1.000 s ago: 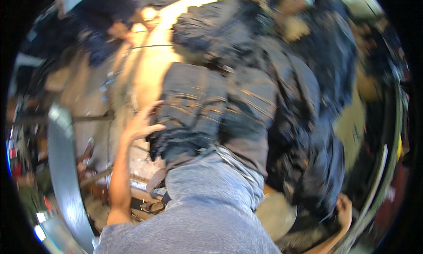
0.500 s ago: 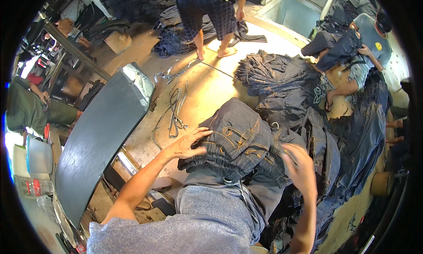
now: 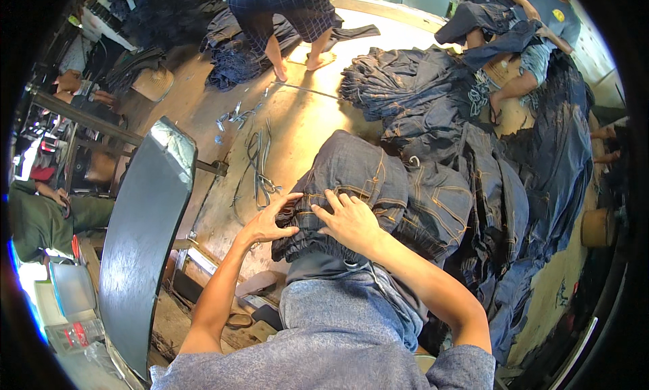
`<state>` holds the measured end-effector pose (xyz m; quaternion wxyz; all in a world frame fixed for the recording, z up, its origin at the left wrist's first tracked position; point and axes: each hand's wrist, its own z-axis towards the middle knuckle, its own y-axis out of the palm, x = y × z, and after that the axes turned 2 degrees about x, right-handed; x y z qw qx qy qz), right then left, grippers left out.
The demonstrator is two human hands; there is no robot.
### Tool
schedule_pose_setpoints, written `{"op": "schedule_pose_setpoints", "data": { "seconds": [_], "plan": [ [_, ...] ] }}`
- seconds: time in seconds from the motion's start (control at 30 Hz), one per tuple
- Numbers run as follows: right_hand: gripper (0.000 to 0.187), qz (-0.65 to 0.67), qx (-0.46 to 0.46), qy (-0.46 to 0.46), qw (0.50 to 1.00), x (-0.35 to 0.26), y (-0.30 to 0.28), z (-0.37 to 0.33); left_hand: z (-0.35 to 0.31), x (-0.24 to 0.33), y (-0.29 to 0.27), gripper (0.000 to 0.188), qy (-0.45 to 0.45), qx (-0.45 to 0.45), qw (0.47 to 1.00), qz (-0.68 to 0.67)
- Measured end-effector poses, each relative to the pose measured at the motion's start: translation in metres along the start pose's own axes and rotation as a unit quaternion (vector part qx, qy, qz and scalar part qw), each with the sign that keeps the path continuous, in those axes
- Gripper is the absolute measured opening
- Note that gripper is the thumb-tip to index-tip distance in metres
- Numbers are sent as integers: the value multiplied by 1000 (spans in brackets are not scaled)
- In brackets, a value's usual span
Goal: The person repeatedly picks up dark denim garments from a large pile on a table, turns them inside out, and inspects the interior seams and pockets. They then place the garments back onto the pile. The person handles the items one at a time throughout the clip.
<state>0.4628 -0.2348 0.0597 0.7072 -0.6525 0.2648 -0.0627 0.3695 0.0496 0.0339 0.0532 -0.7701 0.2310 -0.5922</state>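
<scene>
A stack of dark denim garments (image 3: 351,161) with orange stitching lies across my lap, its gathered edges towards me. At the stack's left edge is my left hand (image 3: 270,222), its thumb and fingers apart. My right hand (image 3: 350,222) rests on top of the stack with fingers spread, close to the left hand. Neither hand grips the cloth. Against the right side of the stack lies another denim piece (image 3: 436,204) with a stitched pocket.
Large denim heaps (image 3: 412,85) spread ahead and to the right. A long dark board (image 3: 145,234) slants at my left. Cut strips (image 3: 259,160) lie on the floor. One person (image 3: 280,18) stands bent ahead; another person (image 3: 551,21) sits at the far right with denim.
My right hand has come left from the right side onto the top of the stack. The left hand stays near the left edge. The view has shifted slightly.
</scene>
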Motion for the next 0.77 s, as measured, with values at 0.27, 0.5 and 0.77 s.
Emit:
{"op": "schedule_pose_setpoints", "data": {
  "seconds": [0.27,0.5,0.77],
  "plan": [
    [25,86,69,47,993,26,-57,-9,0,50,26,81,141,83,972,167],
    [21,246,-89,112,959,44,-140,-101,-24,130,44,64,109,-24,962,250],
    [63,231,61,131,962,21,-99,-101,-19,166,69,59,31,88,984,151]
  ]
}}
